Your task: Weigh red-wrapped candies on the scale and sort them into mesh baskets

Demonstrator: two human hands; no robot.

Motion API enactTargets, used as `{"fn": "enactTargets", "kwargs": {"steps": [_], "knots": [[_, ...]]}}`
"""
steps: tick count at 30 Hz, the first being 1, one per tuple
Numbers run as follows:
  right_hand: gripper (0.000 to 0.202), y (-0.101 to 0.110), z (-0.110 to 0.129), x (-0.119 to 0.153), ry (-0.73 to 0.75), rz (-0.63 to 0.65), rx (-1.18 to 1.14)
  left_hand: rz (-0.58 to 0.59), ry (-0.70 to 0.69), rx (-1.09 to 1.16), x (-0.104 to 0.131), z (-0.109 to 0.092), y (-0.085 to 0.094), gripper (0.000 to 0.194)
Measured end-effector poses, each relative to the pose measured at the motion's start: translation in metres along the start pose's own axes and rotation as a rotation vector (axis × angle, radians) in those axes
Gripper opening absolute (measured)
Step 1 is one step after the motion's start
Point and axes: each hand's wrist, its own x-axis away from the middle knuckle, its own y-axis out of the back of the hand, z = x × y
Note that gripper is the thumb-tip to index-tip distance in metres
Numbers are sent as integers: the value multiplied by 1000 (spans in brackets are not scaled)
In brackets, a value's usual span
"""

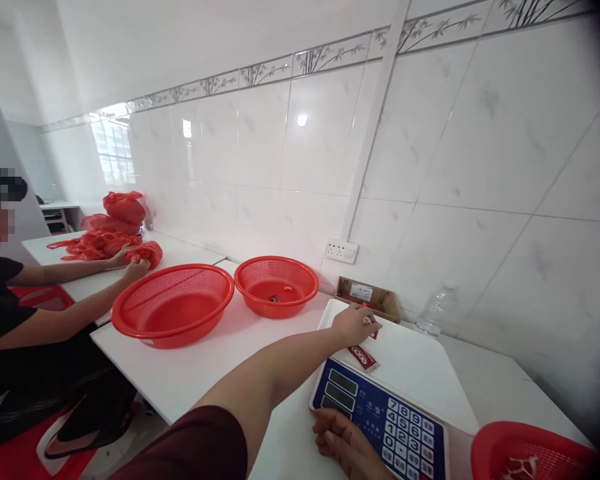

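Observation:
My left hand (354, 327) reaches over the white top plate (420, 370) of a digital scale, its fingers closed on a small red packet (373, 331). Just below that hand, another dark red packet (363, 359) with pale markings lies on the plate. My right hand (347, 445) rests at the front corner of the scale, beside its blue keypad panel (375, 415). Its fingers are loosely bent, with nothing seen in them.
Two red plastic baskets (175, 333) (277, 309) stand on the left; the smaller holds a few small items. A cardboard box (390, 303), a clear plastic bottle (437, 310) and another red basket (500, 437) surround the scale. A person (10, 287) handles red bags (100, 243).

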Motion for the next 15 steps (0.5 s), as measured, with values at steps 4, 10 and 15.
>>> {"fn": "enactTargets", "kwargs": {"steps": [4,10,15], "knots": [[47,-2,2,1,9,1,12,101,-89,-35,15,14,16,49],[50,-11,10,7,23,-41,17,46,164,-157,30,74,71,48],[54,-5,2,2,31,-40,38,125,402,-269,70,138,122,30]]}}
